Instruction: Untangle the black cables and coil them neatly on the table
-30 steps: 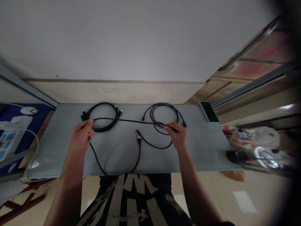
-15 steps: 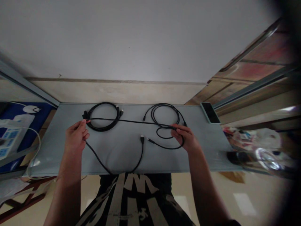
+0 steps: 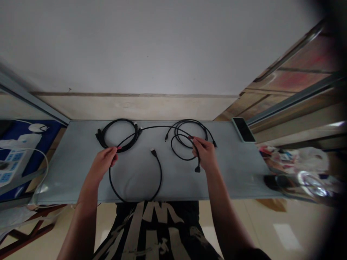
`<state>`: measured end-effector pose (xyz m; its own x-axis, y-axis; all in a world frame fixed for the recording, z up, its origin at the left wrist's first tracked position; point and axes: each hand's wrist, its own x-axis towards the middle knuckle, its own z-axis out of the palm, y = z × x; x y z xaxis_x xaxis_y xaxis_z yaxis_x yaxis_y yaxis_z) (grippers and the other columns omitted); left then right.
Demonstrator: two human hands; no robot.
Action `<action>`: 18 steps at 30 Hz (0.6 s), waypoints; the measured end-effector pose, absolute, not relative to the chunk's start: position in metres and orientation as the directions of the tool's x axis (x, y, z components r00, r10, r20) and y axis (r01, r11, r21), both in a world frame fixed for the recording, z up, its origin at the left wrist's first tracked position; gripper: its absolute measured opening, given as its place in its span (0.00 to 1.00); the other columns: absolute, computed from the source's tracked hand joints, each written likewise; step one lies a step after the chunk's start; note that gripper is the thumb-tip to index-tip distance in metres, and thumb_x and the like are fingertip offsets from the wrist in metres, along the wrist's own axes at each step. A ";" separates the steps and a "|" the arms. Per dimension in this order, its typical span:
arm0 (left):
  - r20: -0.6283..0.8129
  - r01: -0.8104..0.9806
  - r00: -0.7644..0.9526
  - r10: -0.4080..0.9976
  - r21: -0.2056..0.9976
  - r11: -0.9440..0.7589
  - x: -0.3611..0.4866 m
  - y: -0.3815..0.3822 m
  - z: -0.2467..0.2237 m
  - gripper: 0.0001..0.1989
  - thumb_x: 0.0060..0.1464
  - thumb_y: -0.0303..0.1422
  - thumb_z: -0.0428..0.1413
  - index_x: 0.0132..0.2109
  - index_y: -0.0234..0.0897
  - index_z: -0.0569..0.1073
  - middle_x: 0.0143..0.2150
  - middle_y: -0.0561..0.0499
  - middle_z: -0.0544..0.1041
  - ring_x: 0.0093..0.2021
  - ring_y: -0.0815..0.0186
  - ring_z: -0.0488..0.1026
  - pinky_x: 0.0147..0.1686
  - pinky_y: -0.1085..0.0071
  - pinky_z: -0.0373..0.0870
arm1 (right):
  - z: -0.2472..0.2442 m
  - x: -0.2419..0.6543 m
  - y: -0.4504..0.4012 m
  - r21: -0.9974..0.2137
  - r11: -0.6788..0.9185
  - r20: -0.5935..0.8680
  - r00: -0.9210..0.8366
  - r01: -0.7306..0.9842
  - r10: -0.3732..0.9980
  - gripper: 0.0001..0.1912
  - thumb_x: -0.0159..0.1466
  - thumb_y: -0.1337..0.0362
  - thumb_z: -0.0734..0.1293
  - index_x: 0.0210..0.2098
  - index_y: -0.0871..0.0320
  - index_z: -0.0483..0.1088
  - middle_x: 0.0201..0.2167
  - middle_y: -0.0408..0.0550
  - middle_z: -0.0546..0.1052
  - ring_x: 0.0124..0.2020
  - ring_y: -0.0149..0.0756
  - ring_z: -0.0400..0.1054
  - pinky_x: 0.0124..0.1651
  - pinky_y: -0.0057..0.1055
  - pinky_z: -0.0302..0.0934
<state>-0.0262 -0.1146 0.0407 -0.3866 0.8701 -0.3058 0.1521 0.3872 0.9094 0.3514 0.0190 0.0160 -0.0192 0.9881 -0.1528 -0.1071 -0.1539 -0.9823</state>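
A long black cable [image 3: 161,126] arches between my two hands above the grey table [image 3: 230,173]. My left hand [image 3: 105,161] is closed in a pinch on it, near the front of the left coil. My right hand [image 3: 205,152] pinches the cable close to its plug [image 3: 197,169], which hangs down, with a small loop beside it. From my left hand the cable bends to the front edge of the table and curves back to its other plug [image 3: 154,152]. A neat coiled black cable [image 3: 104,134] lies behind my left hand. Another, looser coil [image 3: 199,123] lies behind my right.
A phone [image 3: 243,130] lies at the table's back right corner. A clear bottle or jar [image 3: 309,180] stands by the right end. On the left are a power strip [image 3: 12,162] and a white cord [image 3: 45,162]. The wall [image 3: 151,65] rises behind the table.
My hands have come closer together, the left one moving right and toward me. The taut cable now bows into an arch. The plug near my right hand has swung to point downward.
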 end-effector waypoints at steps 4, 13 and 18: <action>-0.184 0.476 -0.351 0.918 0.809 0.344 -0.022 -0.089 0.047 0.27 0.58 0.49 0.52 0.54 0.34 0.75 0.32 0.48 0.78 0.25 0.66 0.71 0.24 0.73 0.66 | 0.032 0.355 0.025 -0.946 -0.311 -0.294 -0.154 -0.096 0.943 0.19 0.53 0.55 0.76 0.39 0.61 0.77 0.16 0.36 0.56 0.16 0.21 0.46 0.15 0.21 0.41; 0.171 0.672 -0.186 0.968 0.741 -0.001 0.008 -0.045 0.051 0.33 0.59 0.44 0.56 0.68 0.40 0.60 0.54 0.41 0.74 0.46 0.58 0.75 0.44 0.61 0.74 | 0.056 0.365 0.028 -0.788 -0.612 -0.526 -0.436 -0.075 0.731 0.19 0.54 0.59 0.76 0.42 0.63 0.76 0.19 0.34 0.54 0.17 0.20 0.42 0.13 0.20 0.33; 0.268 0.642 -0.199 0.943 0.762 -0.081 0.016 -0.037 0.067 0.35 0.58 0.44 0.57 0.69 0.45 0.57 0.67 0.38 0.62 0.50 0.57 0.74 0.35 0.67 0.75 | 0.060 0.360 0.024 -0.792 -0.605 -0.530 -0.576 0.076 0.622 0.21 0.56 0.55 0.75 0.43 0.65 0.76 0.18 0.34 0.54 0.17 0.19 0.42 0.14 0.19 0.33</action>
